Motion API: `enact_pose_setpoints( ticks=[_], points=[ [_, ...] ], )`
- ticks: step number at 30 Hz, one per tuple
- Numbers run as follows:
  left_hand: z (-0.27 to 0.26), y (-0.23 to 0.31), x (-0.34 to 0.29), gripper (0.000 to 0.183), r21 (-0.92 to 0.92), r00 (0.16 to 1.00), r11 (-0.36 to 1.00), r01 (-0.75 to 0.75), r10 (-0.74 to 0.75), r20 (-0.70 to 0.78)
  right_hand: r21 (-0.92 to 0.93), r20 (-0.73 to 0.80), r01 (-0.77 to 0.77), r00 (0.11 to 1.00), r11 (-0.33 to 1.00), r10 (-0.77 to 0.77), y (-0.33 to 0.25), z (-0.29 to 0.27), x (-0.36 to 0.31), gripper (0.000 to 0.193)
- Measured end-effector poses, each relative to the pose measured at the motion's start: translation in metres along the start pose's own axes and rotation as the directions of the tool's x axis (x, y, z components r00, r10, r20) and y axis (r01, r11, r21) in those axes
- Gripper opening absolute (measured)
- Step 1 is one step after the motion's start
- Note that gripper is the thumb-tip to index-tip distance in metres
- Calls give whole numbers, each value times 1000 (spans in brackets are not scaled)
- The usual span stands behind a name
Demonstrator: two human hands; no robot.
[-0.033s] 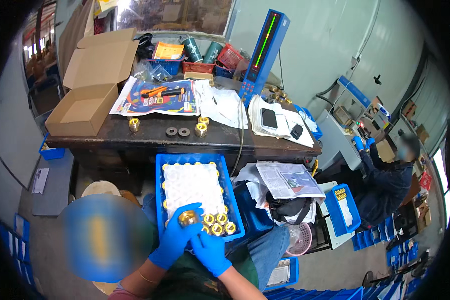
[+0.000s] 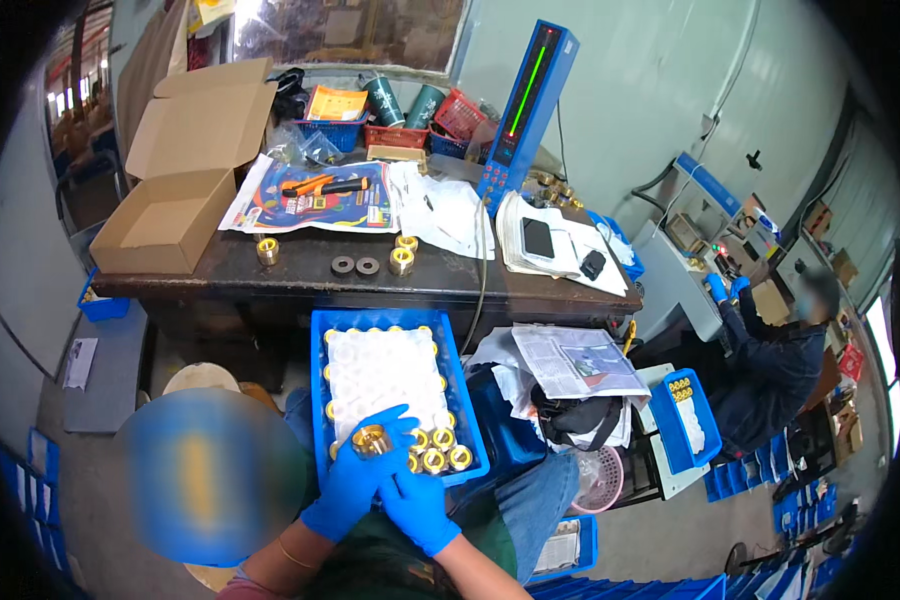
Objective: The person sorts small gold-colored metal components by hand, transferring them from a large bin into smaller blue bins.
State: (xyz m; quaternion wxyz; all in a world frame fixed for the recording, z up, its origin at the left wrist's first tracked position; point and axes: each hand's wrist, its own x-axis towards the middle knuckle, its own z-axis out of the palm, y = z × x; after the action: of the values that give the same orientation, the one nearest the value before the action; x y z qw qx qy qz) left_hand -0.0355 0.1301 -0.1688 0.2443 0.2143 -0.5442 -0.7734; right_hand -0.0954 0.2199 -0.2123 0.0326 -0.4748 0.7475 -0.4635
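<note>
My left hand [image 2: 345, 492], in a blue glove, holds a brass-coloured metal ring fitting [image 2: 372, 440] between thumb and fingers, its round opening tilted upward. Close beside it is my gloved right hand [image 2: 420, 505], its fingers drawn together against the left hand; what they hold, if anything, is hidden. Both hands are over the near end of a blue plastic crate [image 2: 476, 425]. White sheeting [image 2: 382, 372] covers most of the crate's contents. Several similar brass fittings [image 2: 433, 460] stand uncovered in its near right corner, with more showing along the edges.
Behind the crate stands a dark table [image 2: 305, 268] bearing loose fittings [image 2: 401, 261], two dark rings [image 2: 355, 266], an open cardboard box [image 2: 160, 225] and a blue column display [image 2: 530, 110]. A newspaper-covered stack [image 2: 580, 360] is at right. A co-worker [image 2: 780, 360] sits farther right.
The fitting in my left hand has tipped, so its opening shows more, and shifted slightly left. The column display's red segment has gone; its bar is now all green.
</note>
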Motion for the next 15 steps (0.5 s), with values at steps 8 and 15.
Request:
enact_pose_setpoints(
  ticks=[8,15],
  points=[
    [-12,-4,7,64,171,974,961,-216,198,112,139,2,-100,995,985,101,13,3,-2,21],
    [-20,-13,-7,62,85,995,992,-91,94,-31,18,183,-170,969,985,164,8,9,-10,22]
  ],
)
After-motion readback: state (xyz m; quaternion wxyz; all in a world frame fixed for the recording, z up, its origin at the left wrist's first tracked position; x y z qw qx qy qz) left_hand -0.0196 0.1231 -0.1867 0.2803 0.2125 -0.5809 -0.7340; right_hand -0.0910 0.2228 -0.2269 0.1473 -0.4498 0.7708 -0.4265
